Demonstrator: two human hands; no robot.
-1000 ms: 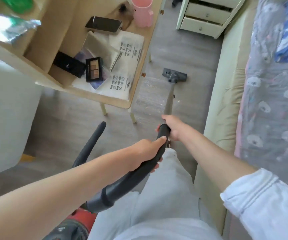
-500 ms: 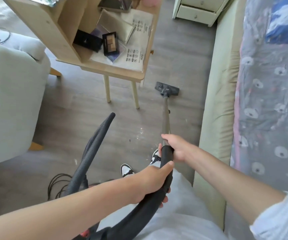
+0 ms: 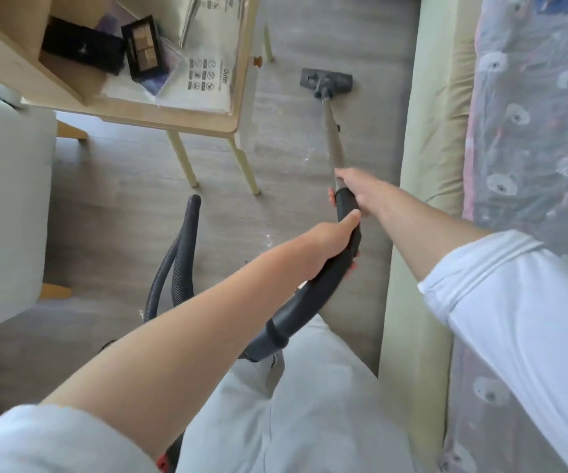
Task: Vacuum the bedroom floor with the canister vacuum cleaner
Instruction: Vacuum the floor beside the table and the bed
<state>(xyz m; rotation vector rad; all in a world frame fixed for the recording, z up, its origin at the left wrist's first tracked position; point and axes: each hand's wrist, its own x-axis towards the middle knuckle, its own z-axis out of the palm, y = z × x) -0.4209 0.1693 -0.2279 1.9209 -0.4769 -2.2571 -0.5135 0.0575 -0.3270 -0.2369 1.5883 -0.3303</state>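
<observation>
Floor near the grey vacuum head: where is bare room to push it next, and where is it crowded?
Bare grey wood floor lies between the wooden table's pale legs and the cream bed edge, ahead of and behind the grey vacuum head. It is crowded to the left, where the black ribbed hose loops beside the white armchair.

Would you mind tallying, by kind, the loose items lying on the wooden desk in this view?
Black box: 1
Eyeshadow palette: 1
Printed plastic bags: 1 plainly seen; others under it cannot be counted
Silvery pouch: 1
Total: 4 on the desk
</observation>
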